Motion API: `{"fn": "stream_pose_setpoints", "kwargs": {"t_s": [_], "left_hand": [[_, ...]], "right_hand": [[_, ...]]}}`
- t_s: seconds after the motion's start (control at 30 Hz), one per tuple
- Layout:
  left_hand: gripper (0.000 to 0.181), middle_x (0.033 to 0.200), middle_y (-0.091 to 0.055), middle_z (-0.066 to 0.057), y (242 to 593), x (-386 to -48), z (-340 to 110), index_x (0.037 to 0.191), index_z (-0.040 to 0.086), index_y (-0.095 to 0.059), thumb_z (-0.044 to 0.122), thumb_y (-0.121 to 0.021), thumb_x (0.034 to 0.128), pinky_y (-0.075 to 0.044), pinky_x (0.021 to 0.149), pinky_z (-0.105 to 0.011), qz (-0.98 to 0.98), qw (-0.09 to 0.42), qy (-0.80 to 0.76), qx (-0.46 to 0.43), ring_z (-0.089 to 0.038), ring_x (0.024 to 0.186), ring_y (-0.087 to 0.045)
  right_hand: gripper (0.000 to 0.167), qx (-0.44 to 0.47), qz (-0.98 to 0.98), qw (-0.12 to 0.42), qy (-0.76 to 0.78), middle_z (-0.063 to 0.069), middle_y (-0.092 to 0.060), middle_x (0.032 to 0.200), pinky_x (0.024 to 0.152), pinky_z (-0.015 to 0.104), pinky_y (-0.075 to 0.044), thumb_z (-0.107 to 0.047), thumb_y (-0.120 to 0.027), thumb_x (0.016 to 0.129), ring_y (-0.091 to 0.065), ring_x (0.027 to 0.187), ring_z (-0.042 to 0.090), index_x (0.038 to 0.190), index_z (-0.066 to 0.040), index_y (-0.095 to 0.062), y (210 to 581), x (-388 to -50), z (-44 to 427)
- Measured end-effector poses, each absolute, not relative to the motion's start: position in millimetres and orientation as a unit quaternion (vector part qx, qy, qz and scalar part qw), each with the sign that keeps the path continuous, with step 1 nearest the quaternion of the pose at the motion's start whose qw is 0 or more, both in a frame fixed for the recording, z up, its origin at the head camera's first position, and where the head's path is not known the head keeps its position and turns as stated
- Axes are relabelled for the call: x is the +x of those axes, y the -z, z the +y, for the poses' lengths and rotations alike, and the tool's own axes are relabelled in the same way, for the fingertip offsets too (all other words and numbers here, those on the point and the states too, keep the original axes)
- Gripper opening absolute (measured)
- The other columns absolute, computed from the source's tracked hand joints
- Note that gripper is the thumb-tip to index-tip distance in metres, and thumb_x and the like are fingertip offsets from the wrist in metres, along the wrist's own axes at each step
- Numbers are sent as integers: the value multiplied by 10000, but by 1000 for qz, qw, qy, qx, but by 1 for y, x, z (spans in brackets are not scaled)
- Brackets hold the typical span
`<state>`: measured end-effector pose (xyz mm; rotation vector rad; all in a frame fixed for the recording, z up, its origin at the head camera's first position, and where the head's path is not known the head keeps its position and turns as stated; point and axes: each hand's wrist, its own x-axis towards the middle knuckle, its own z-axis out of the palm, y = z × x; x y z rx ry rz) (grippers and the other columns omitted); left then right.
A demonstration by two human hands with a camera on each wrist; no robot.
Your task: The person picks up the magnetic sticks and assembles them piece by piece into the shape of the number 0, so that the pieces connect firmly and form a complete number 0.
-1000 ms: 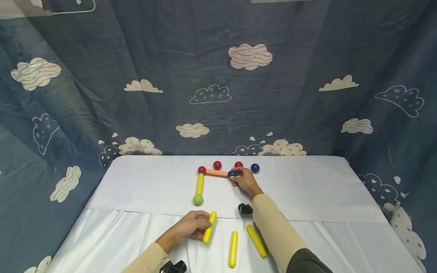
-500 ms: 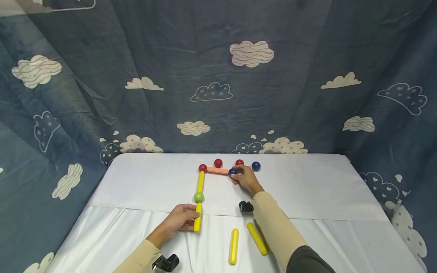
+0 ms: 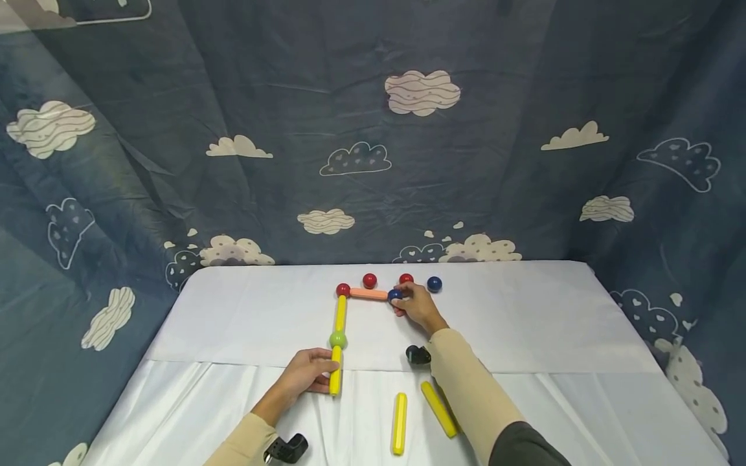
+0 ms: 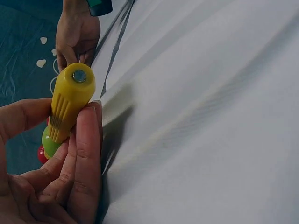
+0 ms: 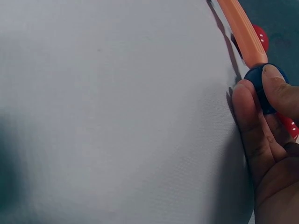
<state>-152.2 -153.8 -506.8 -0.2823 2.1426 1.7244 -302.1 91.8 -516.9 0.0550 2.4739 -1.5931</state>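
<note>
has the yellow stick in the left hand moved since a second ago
Yes, the held yellow stick moved left and forward, up to the unmoved green ball.

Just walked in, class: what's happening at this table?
The person's left hand holds a yellow rod, its far end at the green ball, while the right hand pinches a blue ball at the end of the orange rod. A corner red ball joins that rod to a second yellow rod, which reaches the green ball. Two loose red balls and another blue ball sit farther back; other yellow rods lie nearer.
</note>
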Motion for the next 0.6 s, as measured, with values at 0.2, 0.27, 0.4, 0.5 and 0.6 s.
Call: {"fn": "stream_pose_setpoints", "kwargs": {"t_s": [0.2, 0.27, 0.4, 0.5, 0.6], "left_hand": [[427, 827, -661, -59, 506, -153, -156, 1220, -67, -554, 167, -669, 882, -539, 551, -270, 765, 182, -609, -105, -126, 596, -597], [423, 826, -665, -60, 505, -153, -157, 1215, -64, -561, 172, -672, 882, -538, 549, -272, 765, 182, -608, -109, -130, 594, -598], [424, 835, -664, -65, 505, -152, -158, 1210, -64, -567, 181, -677, 882, -539, 554, -274, 765, 182, -608, -112, -139, 598, -595], [408, 841, -656, -76, 505, -152, -159, 1202, -65, -572, 174, -672, 886, -538, 557, -272, 763, 182, -610, -111, -143, 600, -587], [396, 841, -648, -84, 505, -152, -158, 1202, -67, -573, 165, -663, 893, -535, 554, -265, 759, 184, -614, -111, -140, 593, -585]], "right_hand": [[355, 17, 834, 100, 543, 181, -577, 1083, 615, 244, -539, -18, -663, 890, -621, 683, 149, 1237, -3, -591, 513, -300, 92], [353, 16, 832, 101, 545, 185, -576, 1086, 614, 246, -540, -11, -662, 888, -621, 686, 150, 1234, 2, -592, 512, -300, 92], [355, 16, 833, 104, 542, 186, -572, 1091, 613, 245, -539, -11, -661, 889, -617, 689, 145, 1237, 6, -590, 513, -298, 92], [356, 16, 836, 102, 539, 182, -567, 1097, 623, 242, -539, -21, -659, 894, -618, 698, 150, 1243, -7, -591, 515, -298, 92], [359, 19, 836, 101, 539, 183, -567, 1094, 629, 241, -540, -17, -657, 894, -619, 700, 155, 1246, -9, -588, 515, -298, 93]]}}
